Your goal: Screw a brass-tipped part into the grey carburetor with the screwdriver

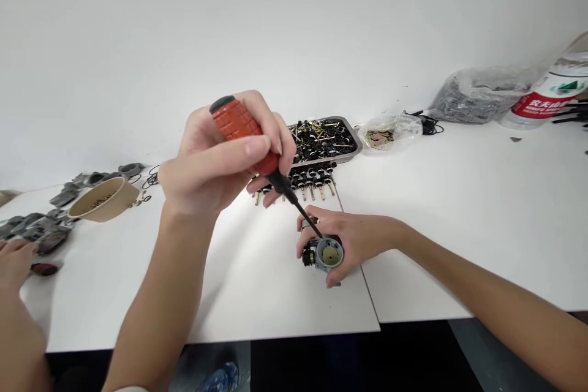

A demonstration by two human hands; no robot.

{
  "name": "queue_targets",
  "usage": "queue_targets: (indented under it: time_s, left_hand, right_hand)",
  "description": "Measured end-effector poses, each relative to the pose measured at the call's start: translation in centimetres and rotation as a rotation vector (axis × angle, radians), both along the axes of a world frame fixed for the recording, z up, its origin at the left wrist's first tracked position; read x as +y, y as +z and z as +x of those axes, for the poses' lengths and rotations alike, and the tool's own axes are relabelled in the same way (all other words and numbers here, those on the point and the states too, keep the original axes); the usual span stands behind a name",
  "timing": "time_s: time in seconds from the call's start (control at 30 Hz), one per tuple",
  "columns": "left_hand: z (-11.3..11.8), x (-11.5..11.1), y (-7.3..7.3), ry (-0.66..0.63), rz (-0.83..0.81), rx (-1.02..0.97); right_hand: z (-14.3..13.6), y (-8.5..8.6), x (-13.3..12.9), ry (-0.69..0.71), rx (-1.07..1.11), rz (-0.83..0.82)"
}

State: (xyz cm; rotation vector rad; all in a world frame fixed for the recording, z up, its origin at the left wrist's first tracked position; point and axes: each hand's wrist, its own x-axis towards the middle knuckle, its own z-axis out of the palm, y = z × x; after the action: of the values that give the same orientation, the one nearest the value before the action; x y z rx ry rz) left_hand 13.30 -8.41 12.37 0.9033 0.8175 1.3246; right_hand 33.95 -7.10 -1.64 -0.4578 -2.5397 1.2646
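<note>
My left hand is raised above the white table and grips the red handle of a screwdriver. Its black shaft slants down to the right, and the tip touches the top of a small grey metal carburetor-like part with a round brass-coloured opening. My right hand rests on the table and is wrapped around that part from behind, holding it near the seam between two tabletops.
A metal tray of black and brass small parts sits behind, with a row of similar parts in front of it. At left are a paper bowl, grey castings and another person's hand. Plastic bags and a bottle stand far right.
</note>
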Motion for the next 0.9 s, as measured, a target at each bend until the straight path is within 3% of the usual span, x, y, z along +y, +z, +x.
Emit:
queue_targets:
  time_s: [0.17,0.23,0.3,0.47,0.9]
  left_hand:
    - [0.4,-0.7,-0.9,-0.449,0.553,0.399]
    - [0.5,-0.3,-1.5,-0.543,0.751,0.448]
    - [0.7,0.1,-2.0,-0.570,0.848,0.435]
    - [1.3,0.3,-2.7,-0.510,0.771,0.436]
    - [1.7,0.3,-3.3,-0.568,0.743,0.454]
  right_hand:
    - [0.0,0.1,0.1,0.013,-0.007,-0.006]
    - [0.0,0.0,0.3,0.038,-0.005,-0.006]
    - [0.1,-0.1,0.4,0.060,-0.014,-0.012]
    - [0.2,-0.3,0.6,0.062,-0.021,-0.004]
    - [0.0,-0.3,0.5,0.052,-0.002,0.005]
